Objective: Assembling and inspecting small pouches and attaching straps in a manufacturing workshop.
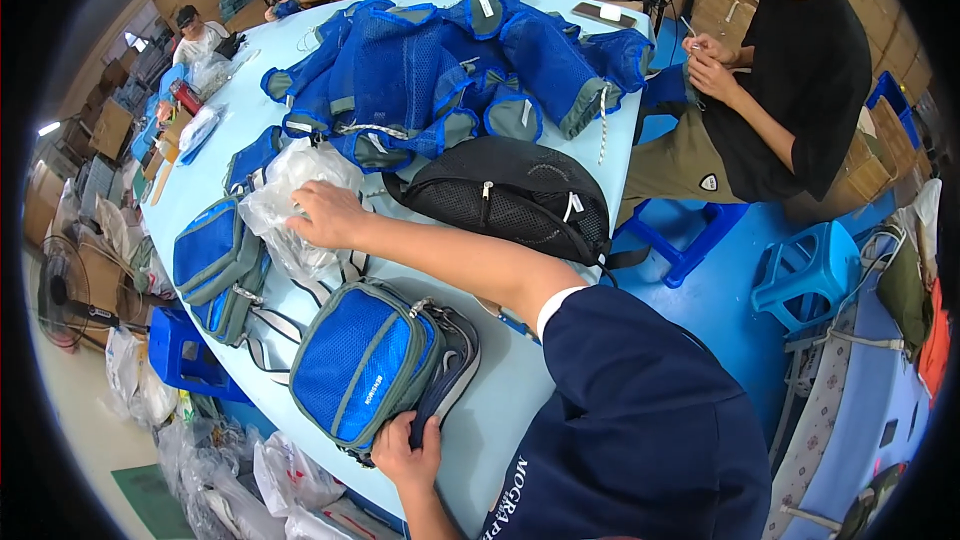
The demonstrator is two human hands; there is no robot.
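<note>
My left hand [408, 455] is closed at the lower corner of a blue and grey shoulder bag [350, 355], its thumb against the dark strap [437, 400]. The bag stands near the table's front edge, with a zip pull along its top. My right arm reaches across the table. Its hand [332, 214] has curled fingers gripping a crumpled translucent plastic bag [305, 166]. Partly under the plastic is a second blue and grey bag [212, 260], its webbing strap trailing toward the first. Close to my right forearm lies a black mesh bag [510, 195].
Many blue mesh pieces with grey trim [400, 65] are heaped across the far side of the light blue table [500, 370]. At right, a seated person [800, 70] handles a small piece. Other people sit at the far end. Blue stools [810, 270] stand on the floor; plastic-wrapped goods [230, 480] lie below left.
</note>
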